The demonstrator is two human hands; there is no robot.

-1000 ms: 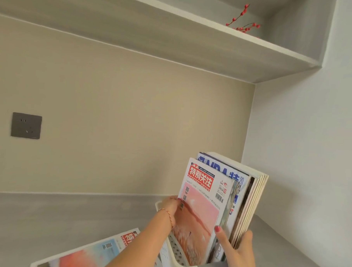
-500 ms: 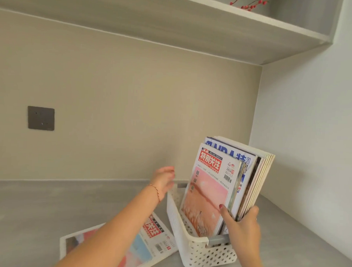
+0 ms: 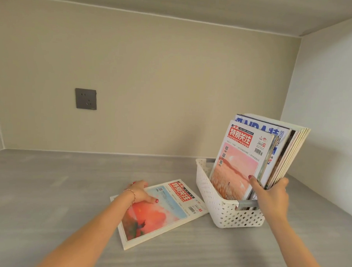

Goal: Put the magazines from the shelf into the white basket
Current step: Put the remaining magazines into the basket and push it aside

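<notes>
Head view only. Left hand (image 3: pixel 141 192) is on the top left corner of the flat magazine (image 3: pixel 157 212), thumb laid across the cover, fingers over the far edge; whether they curl under the edge I can't tell. Left forearm comes in from bottom left, stretched out low over the shelf (image 3: pixel 47 188), thin bracelet (image 3: pixel 131 192) at the wrist. Flat magazine lies face up on the shelf, turned at an angle, its right corner just beside the basket (image 3: pixel 226 212), maybe touching its wall, can't tell.

Right hand (image 3: pixel 271 195) grips the standing magazines (image 3: pixel 259 155) low on their near edge, thumb on the front pink cover, fingers wrapped round the back of the bundle. Right forearm rises from bottom right, wrist just above the near rim of the basket. Standing magazines are upright in the basket, leaning a little to the right, packed against its right side, the left part of the basket open. Front one is a pink cover with red title block, a blue-lettered one behind it, then several pale spines.

Basket is white, perforated, on the shelf near the right wall (image 3: pixel 323 119). Grey socket (image 3: pixel 86 98) on the back wall, well to the left.
</notes>
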